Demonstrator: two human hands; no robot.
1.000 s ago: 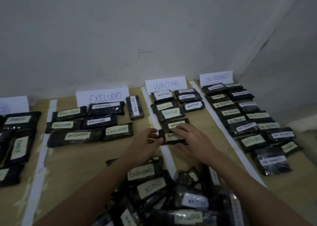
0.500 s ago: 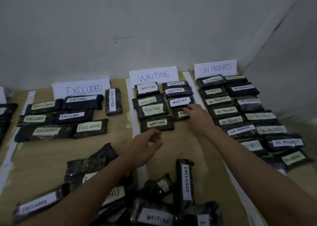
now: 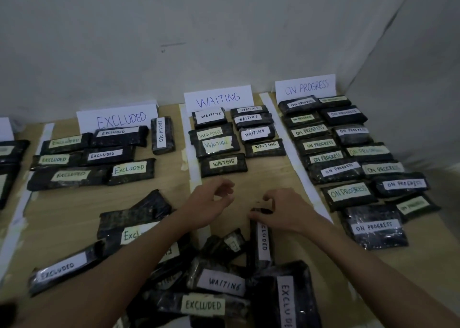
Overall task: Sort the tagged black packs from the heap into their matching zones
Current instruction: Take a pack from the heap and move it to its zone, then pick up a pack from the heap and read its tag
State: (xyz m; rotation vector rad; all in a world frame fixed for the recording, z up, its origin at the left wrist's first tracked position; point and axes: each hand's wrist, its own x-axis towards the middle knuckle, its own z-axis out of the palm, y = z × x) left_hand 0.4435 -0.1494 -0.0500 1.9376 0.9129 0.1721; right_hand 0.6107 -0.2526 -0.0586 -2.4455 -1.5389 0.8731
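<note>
At the far left edge of the frame a fourth zone is cut off: only a sliver of its white sign [image 3: 5, 128] and a few dark packs with unreadable tags show. The heap [image 3: 199, 278] at lower centre runs out of the bottom edge, and both forearms hide parts of it, so its packs cannot be counted exactly; the tags that can be read there say EXCLUDED on five packs, one half-covered by the left arm, and WAITING on one. Three standing paper signs read clearly against the wall: EXCLUDED [image 3: 119, 118], WAITING [image 3: 218, 98] and ON PROGRESS [image 3: 306, 86]. Below the EXCLUDED sign lie seven packs [image 3: 99, 153], six flat and crosswise, one turned lengthwise at their right. Below WAITING lie seven packs [image 3: 224, 138] in two columns. Below ON PROGRESS about fourteen packs [image 3: 348, 158] lie in two columns, several tags too faint or glossy to read fully. White tape strips [image 3: 293, 148] divide the zones on the wooden table [image 3: 261, 183]. The left hand [image 3: 211, 203] hovers at frame centre, fingers loosely curled and empty. The right hand [image 3: 283, 210], just beside it, has its fingertips pinched on the upper end of a lengthwise pack tagged EXCLUDED [image 3: 262, 243] at the top of the heap.
</note>
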